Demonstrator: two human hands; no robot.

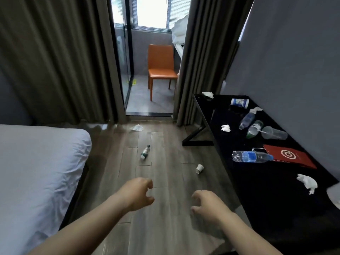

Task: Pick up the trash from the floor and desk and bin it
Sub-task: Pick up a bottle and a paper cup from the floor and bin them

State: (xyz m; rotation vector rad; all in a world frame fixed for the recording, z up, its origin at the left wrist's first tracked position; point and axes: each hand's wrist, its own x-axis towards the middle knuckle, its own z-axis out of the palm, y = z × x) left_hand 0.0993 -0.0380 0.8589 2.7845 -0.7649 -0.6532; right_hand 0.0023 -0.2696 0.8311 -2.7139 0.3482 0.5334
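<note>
My left hand (138, 193) and my right hand (207, 205) hover over the wooden floor, fingers loosely curled, holding nothing. Ahead on the floor lie a small green-capped bottle (145, 152), a white paper cup (199, 168) and a crumpled tissue (136, 128). On the black desk (257, 199) at right lie a blue-labelled water bottle (252, 156), a red paper bag (292, 158), two more bottles (247, 120) (254, 129), a clear plastic cup (274, 133), a tipped blue-and-white cup (239, 103) and crumpled tissues (226, 128) (308, 183) (207, 94). No bin is in view.
A bed with a white sheet (36, 172) fills the left side. Grey curtains (55, 61) flank an open glass door to a balcony with an orange chair (161, 69). A grey wall runs behind the desk.
</note>
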